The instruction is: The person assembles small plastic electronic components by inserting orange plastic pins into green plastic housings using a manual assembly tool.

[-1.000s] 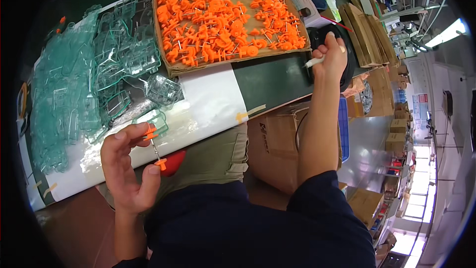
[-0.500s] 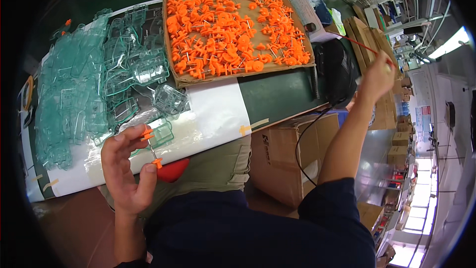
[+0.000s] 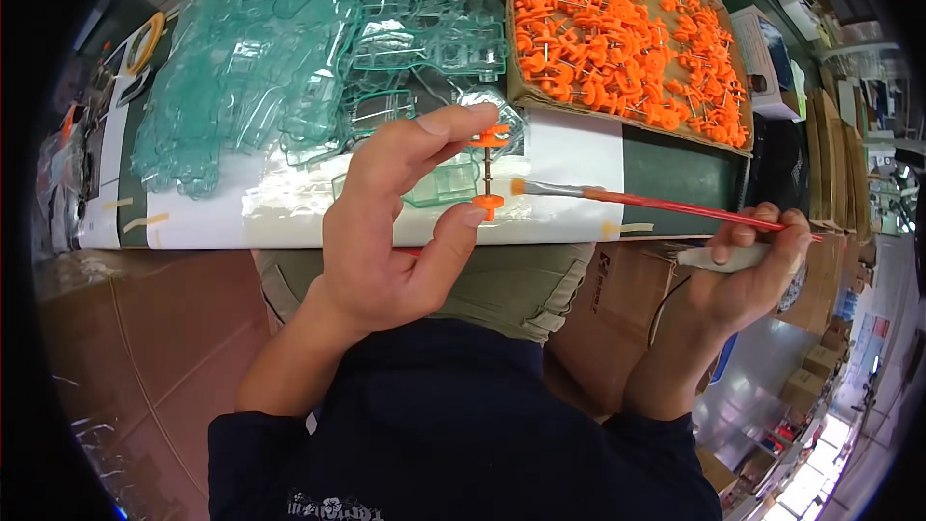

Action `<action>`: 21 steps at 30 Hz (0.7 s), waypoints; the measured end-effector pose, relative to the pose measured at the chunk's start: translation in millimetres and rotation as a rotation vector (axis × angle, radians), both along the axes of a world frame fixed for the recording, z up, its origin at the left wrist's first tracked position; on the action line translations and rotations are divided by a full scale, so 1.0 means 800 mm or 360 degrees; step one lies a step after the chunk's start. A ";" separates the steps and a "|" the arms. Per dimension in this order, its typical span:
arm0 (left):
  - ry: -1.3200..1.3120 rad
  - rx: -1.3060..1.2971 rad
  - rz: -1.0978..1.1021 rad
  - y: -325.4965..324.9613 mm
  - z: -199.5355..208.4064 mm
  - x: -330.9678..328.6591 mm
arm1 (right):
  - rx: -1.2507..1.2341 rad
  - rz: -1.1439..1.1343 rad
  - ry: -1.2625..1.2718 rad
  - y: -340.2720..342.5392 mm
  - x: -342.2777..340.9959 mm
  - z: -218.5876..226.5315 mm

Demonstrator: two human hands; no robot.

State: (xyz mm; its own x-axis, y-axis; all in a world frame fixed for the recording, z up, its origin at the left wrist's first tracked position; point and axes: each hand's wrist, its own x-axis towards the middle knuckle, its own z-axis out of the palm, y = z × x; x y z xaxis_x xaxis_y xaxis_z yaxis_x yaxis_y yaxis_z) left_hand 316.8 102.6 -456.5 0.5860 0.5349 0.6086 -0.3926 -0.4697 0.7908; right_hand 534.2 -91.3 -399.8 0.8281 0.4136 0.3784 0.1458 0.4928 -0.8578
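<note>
My left hand [image 3: 386, 217] is closed on a small axle [image 3: 488, 170] with an orange plastic wheel at each end. It stands upright, pinched between thumb below and fingertip above. In my right hand [image 3: 748, 280] is a flat paintbrush [image 3: 656, 203] with a red handle, pointing left. Its bristle tip is close to the axle's right side, with a small gap. Something whitish [image 3: 728, 258] shows at the right palm; I cannot tell what it is. Behind the left hand lie clear green plastic car-shaped shells [image 3: 260, 68], heaped and overlapping.
A shallow cardboard box [image 3: 637, 123] full of orange wheel axles stands at the back right. A white sheet [image 3: 579, 159] covers part of the green table [image 3: 666, 169]. Right of the box are a black bag [image 3: 776, 159] and a small carton [image 3: 767, 63]. A yellow ring [image 3: 145, 43] lies far left.
My right hand has come from the far right down to the axle with the brush. The left hand still pinches the axle, now more upright. The whole view has turned and shifted.
</note>
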 end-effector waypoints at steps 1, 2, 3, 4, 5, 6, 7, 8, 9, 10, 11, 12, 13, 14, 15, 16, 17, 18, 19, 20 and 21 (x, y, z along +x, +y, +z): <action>0.0024 0.0025 0.0020 0.000 0.001 -0.003 | 0.0008 0.0047 0.0014 0.005 -0.006 -0.007; 0.0047 0.0049 0.0040 -0.001 0.002 -0.006 | 0.0015 0.0093 0.0027 0.009 -0.010 -0.012; 0.0070 0.0071 0.0059 -0.002 0.002 -0.008 | 0.0022 0.0139 0.0039 0.011 -0.012 -0.015; 0.0077 0.0066 0.0066 -0.002 0.001 -0.010 | 0.0017 0.0147 0.0047 0.013 -0.014 -0.016; 0.0066 0.0056 0.0065 -0.002 0.000 -0.012 | -0.0007 0.0139 0.0050 0.015 -0.016 -0.017; 0.0054 0.0047 0.0062 -0.002 -0.001 -0.012 | -0.0030 0.0130 0.0053 0.016 -0.017 -0.019; 0.0043 0.0037 0.0058 -0.002 -0.001 -0.013 | -0.0054 0.0120 0.0056 0.017 -0.019 -0.020; 0.0031 0.0028 0.0053 -0.002 -0.002 -0.014 | -0.0077 0.0108 0.0059 0.017 -0.020 -0.021; 0.0035 0.0024 0.0053 -0.002 -0.004 -0.014 | -0.0081 0.0109 0.0062 0.017 -0.019 -0.021; 0.0010 -0.0002 0.0050 -0.002 -0.005 -0.014 | -0.0088 0.0095 0.0052 0.016 -0.016 -0.021; -0.0015 -0.0026 0.0046 -0.002 -0.007 -0.014 | -0.0096 0.0081 0.0042 0.014 -0.013 -0.020; -0.0040 -0.0051 0.0042 -0.002 -0.009 -0.013 | -0.0103 0.0066 0.0031 0.012 -0.010 -0.020; -0.0066 -0.0075 0.0036 -0.002 -0.009 -0.013 | -0.0109 0.0050 0.0019 0.011 -0.009 -0.019; -0.0065 -0.0079 0.0030 -0.003 -0.010 -0.013 | -0.0113 0.0044 0.0021 0.011 -0.010 -0.019; -0.0052 -0.0062 0.0033 -0.003 -0.010 -0.012 | -0.0102 0.0072 0.0042 0.012 -0.013 -0.018; -0.0040 -0.0045 0.0036 -0.003 -0.009 -0.012 | -0.0091 0.0101 0.0064 0.014 -0.016 -0.017; -0.0028 -0.0027 0.0040 -0.003 -0.009 -0.011 | -0.0079 0.0130 0.0085 0.016 -0.018 -0.016; -0.0016 -0.0008 0.0045 -0.003 -0.008 -0.011 | -0.0066 0.0161 0.0106 0.016 -0.019 -0.016; -0.0016 -0.0009 0.0045 -0.003 -0.008 -0.012 | -0.0068 0.0161 0.0106 0.016 -0.018 -0.017; 0.0000 0.0000 0.0057 -0.002 -0.008 -0.012 | -0.0051 0.0144 0.0136 0.014 -0.015 -0.018; 0.0015 0.0009 0.0069 -0.002 -0.008 -0.013 | -0.0035 0.0128 0.0167 0.012 -0.012 -0.019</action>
State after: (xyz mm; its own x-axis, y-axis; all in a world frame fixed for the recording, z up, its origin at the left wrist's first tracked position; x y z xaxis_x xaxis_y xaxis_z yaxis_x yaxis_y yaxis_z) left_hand 306.4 101.1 -462.9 0.5681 0.5567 0.6061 -0.3642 -0.4904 0.7918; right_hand 524.8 -81.3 -415.0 0.8265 0.4874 0.2817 0.0158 0.4801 -0.8771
